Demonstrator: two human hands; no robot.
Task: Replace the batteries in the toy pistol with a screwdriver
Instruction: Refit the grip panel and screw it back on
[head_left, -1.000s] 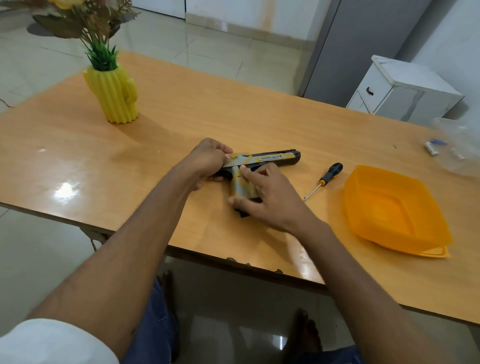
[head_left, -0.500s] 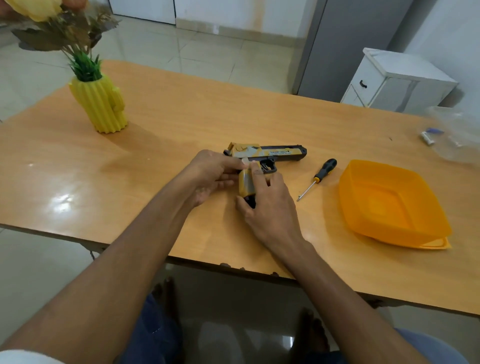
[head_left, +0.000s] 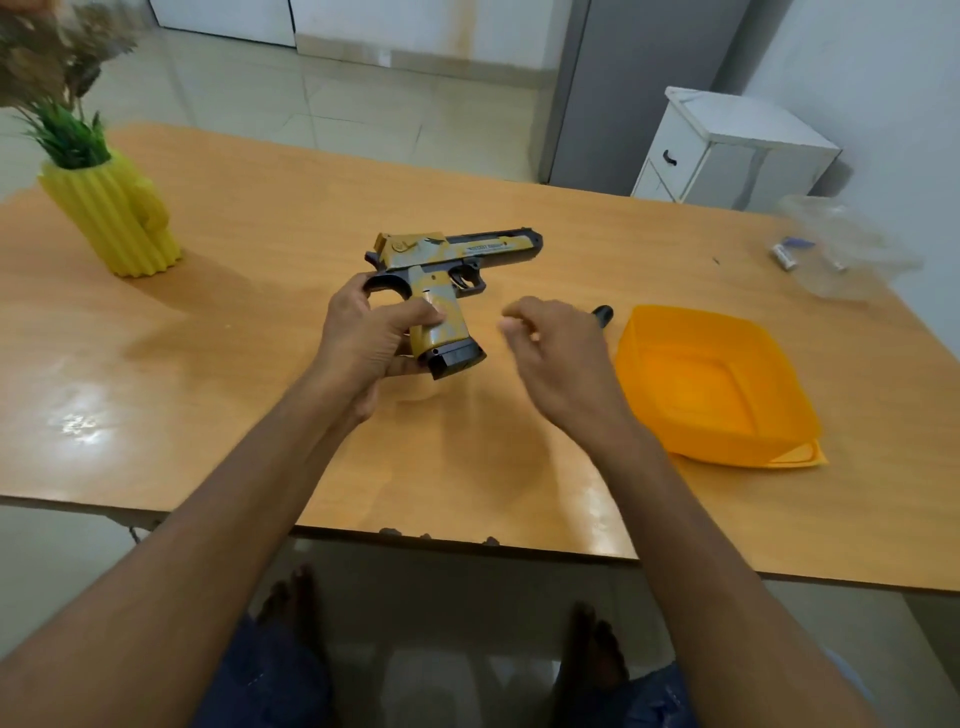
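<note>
My left hand (head_left: 366, 340) grips the handle of the yellow, grey and black toy pistol (head_left: 447, 265), lifted over the table with its barrel pointing right. A black magazine base sticks out under the handle. My right hand (head_left: 558, 358) hovers just right of the pistol, fingers loosely curled and apart, holding nothing. Behind that hand only the black end of the screwdriver handle (head_left: 602, 314) shows; the shaft is hidden. Small batteries (head_left: 784, 255) lie at the far right, beside a clear plastic bag.
An orange plastic tray (head_left: 727, 415) sits on the wooden table (head_left: 234, 364) right of my right hand. A yellow cactus-shaped vase (head_left: 117, 221) with plants stands far left. A clear plastic bag (head_left: 841, 249) lies at the far right edge. A white cabinet (head_left: 727, 150) stands beyond the table.
My left hand has raised the pistol by its handle. My right hand has let go of the handle and moved right, over the screwdriver.
</note>
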